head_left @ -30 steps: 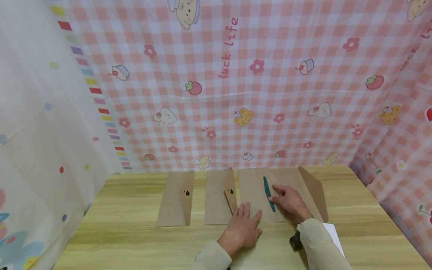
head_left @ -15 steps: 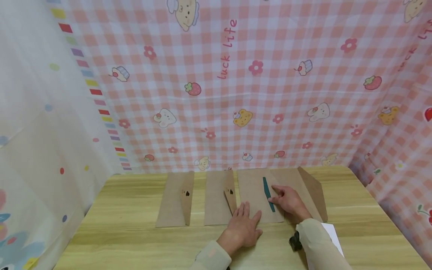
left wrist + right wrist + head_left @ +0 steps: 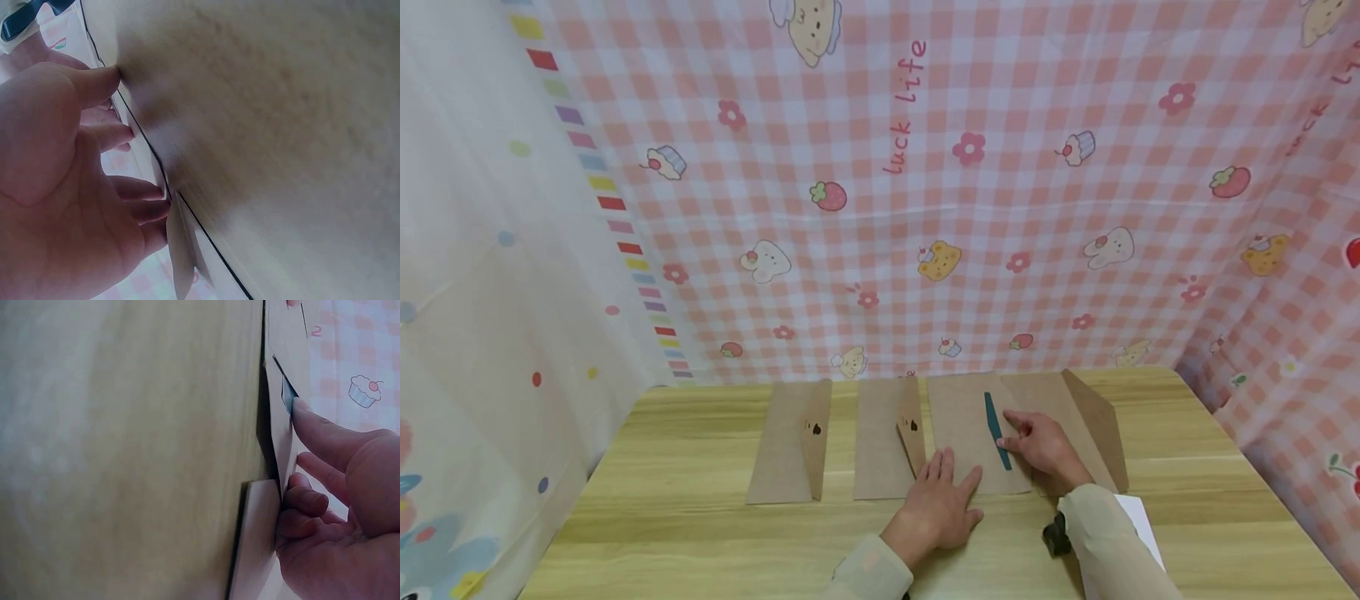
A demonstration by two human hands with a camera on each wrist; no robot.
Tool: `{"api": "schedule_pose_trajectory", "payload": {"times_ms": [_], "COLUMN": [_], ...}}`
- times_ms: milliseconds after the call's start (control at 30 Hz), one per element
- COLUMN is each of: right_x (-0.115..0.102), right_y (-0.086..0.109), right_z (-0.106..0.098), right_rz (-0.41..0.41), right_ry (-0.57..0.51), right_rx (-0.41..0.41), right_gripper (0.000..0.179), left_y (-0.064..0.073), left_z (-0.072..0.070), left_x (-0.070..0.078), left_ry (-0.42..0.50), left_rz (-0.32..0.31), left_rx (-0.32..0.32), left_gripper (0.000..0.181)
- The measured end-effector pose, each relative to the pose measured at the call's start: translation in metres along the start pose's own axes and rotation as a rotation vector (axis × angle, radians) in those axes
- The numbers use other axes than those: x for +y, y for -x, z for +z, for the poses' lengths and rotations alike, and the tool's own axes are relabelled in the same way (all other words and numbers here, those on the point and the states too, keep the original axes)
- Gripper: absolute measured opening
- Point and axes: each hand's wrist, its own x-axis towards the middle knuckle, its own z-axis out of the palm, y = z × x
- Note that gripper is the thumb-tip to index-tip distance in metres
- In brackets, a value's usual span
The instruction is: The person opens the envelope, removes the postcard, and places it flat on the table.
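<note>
Brown paper envelopes lie in a row on the wooden table, the leftmost one (image 3: 780, 450) and the second one (image 3: 877, 450) with flaps that bear a small dark print. On the third envelope (image 3: 958, 425) is a slanting dark teal strip (image 3: 992, 421). My left hand (image 3: 936, 508) rests with spread fingers across the lower edge of that envelope and the table. With its thumb at the teal strip, my right hand (image 3: 1041, 446) touches the paper; its index finger reaches forward and the other fingers (image 3: 306, 503) are bent. A fourth envelope (image 3: 1045, 396) lies partly under this hand.
The fourth envelope's flap (image 3: 1101, 417) stands out to the right. White paper (image 3: 1142, 525) lies beneath the right sleeve, and a small black device (image 3: 1057, 536) is at that wrist. Pink checked cloth (image 3: 880, 208) hangs behind the wooden table (image 3: 662, 533).
</note>
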Motion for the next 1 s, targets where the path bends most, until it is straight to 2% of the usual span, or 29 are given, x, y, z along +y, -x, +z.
{"api": "schedule_pose_trajectory", "payload": {"times_ms": [133,400,767,1000], "right_x": [0.0003,0.0003,0.0026,0.0007], "right_y": [-0.0001,0.0001,-0.0012,-0.0007], "right_z": [0.0001,-0.0026,-0.002,-0.0025], "right_rz": [0.009,-0.05,-0.084,-0.06], "right_ry": [-0.015,0.025,0.058,0.064], "right_rx": [-0.002,0.008,0.005,-0.002], "right_gripper": [0.059,0.057,0.056,0.058], "left_y": [-0.0001,0.0002,0.0013,0.001], "left_z": [0.0002,-0.0006,-0.0019,-0.001], "left_x": [-0.0001,0.0004,0.0005,0.0007], "left_ry": [0.002,-0.001,0.001,-0.01], "left_rz": [0.002,0.001,0.0,-0.001], "left_rx": [-0.003,-0.004,-0.017,-0.01], "left_gripper": [0.059,0.058,0.058,0.058]}}
